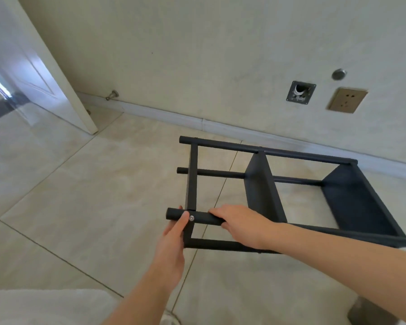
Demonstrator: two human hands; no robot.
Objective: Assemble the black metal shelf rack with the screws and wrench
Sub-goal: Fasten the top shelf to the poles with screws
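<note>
Black metal shelf rack point(261, 188) lies on its side on the tiled floor point(80, 195), and the silver screw point(191, 218) in its near tube point(201, 219) seems only hand-set, so the next move needs the wrench, not in view; right hand point(240, 221) grips this tube from above, left hand point(174, 238) pinches its end

The single head camera looks steeply down, close over the floor point(80, 207) toward the wall point(197, 55).

Pale glossy tiled floor point(56, 195) crossed by thin dark grout lines, black metal shelf rack point(263, 191) lying on its side centre right, blurred grey object point(370, 310) at lower right corner.
</note>
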